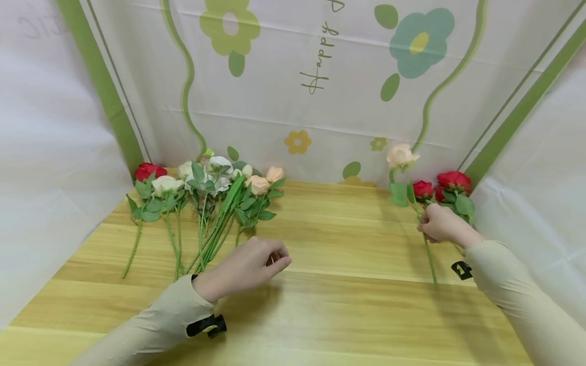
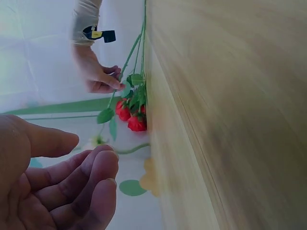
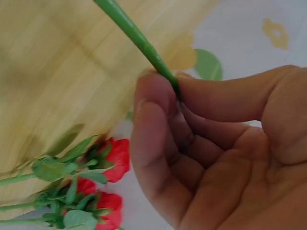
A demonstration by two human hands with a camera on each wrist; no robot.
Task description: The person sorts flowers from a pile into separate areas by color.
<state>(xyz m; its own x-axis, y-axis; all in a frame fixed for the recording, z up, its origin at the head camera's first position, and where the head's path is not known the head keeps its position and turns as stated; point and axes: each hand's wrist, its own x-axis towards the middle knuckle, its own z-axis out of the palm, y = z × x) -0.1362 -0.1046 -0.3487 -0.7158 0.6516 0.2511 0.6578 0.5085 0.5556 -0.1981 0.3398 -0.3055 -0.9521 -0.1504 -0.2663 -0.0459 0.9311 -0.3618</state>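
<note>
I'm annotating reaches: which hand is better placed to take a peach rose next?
Probably the left hand: it holds nothing and is close to the peach roses. The right hand, farther off, pinches a pale rose's stem.

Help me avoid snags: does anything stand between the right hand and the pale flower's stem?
Nothing visible does: the right hand pinches the stem of the pale flower. The red flowers lie off to one side.
</note>
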